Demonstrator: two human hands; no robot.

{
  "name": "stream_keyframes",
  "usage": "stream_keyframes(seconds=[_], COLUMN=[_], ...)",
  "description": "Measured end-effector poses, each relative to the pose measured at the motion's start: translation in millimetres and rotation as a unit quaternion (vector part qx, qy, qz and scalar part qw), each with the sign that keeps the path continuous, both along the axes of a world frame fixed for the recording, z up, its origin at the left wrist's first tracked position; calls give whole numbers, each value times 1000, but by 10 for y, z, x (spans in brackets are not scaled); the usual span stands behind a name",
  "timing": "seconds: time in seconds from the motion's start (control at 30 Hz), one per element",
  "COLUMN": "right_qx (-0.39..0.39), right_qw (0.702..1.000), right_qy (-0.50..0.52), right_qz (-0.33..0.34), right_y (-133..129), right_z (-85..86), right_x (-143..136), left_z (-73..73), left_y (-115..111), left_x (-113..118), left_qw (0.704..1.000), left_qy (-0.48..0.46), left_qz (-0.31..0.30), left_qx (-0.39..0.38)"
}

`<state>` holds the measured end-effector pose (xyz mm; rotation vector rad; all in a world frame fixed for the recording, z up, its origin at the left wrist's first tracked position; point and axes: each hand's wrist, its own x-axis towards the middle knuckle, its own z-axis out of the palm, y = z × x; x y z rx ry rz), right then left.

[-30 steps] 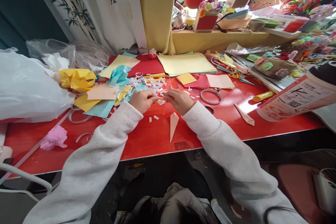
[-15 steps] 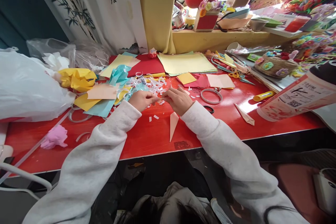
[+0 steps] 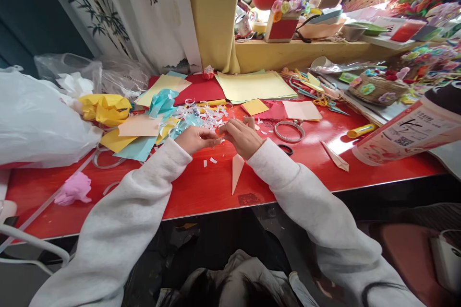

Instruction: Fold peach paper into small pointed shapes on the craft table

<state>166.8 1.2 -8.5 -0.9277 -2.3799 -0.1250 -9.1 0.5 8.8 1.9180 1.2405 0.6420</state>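
Observation:
My left hand (image 3: 197, 139) and my right hand (image 3: 245, 137) meet over the middle of the red table (image 3: 209, 192), fingertips close together. The fingers of both are pinched, and whatever lies between them is too small and hidden to name. Below my right hand a pointed pale pink folded paper (image 3: 237, 172) lies on the table. Behind my left hand is a heap of white and blue paper shreds (image 3: 187, 120). A silver bangle (image 3: 289, 131) and a black ring (image 3: 286, 149) lie right of my right hand.
Paper sheets (image 3: 257, 86) are stacked at the back. On the right lie another folded pink paper (image 3: 334, 156), a yellow tube (image 3: 362, 131) and a large cup (image 3: 406, 129). A white plastic bag (image 3: 39, 120), yellow crumpled paper (image 3: 106, 108) and a pink crumpled piece (image 3: 74, 189) are left.
The fingers of both hands have shifted slightly where they meet, and my right index finger has lifted a little. The whole view has moved slightly; the things on the table look unchanged.

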Motion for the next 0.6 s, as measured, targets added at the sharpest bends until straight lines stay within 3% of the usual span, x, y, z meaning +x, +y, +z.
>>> stream_keyframes(seconds=[0.13, 0.23, 0.3, 0.43, 0.6], right_qx=[53, 87, 106, 127, 102], right_qw=[997, 993, 991, 989, 992], right_qy=[-7, -23, -32, -38, -29], right_qz=[-51, -72, -69, -63, -64], right_y=[36, 74, 88, 92, 68], right_z=[-30, -75, -103, -131, -96], right_x=[9, 20, 21, 9, 3], left_z=[-50, -114, -159, -219, -205], left_y=[-10, -4, 2, 14, 17], left_x=[56, 72, 69, 57, 43], left_qw=[977, 917, 871, 810, 776], left_qy=[62, 143, 208, 275, 301], left_qz=[62, 65, 50, 28, 51], left_qx=[193, 367, 441, 518, 552])
